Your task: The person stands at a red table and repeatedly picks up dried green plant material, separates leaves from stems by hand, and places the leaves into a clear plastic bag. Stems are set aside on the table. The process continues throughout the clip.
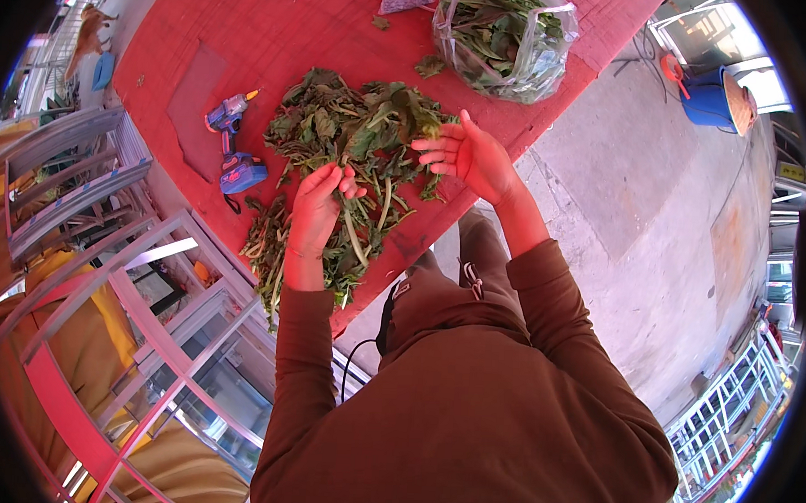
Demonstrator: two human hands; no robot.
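Currently, left hand (317,209): fingertips together, apparently clamped on greens (377,115); right hand (479,160): fingers apart, beside greens; yellow label (791,171): marks too small to read.

Concrete floor (621,198), grey, patchy brown stains, right side. Red-topped table (278,21) at far left. Metal frames (161,326) crowded near left. White railing (728,419) near right. Daylight bright, far right.

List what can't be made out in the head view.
Head view:
Bare left hand: what, if anything, it pinches; its own fingers cover the grip.
Flat red tabletop beneath the heap of green leafy stems: leaves hide it.
Clear plastic bag of greens: top cut off by upper edge.
Brown animal-like shape, upper left: too small.
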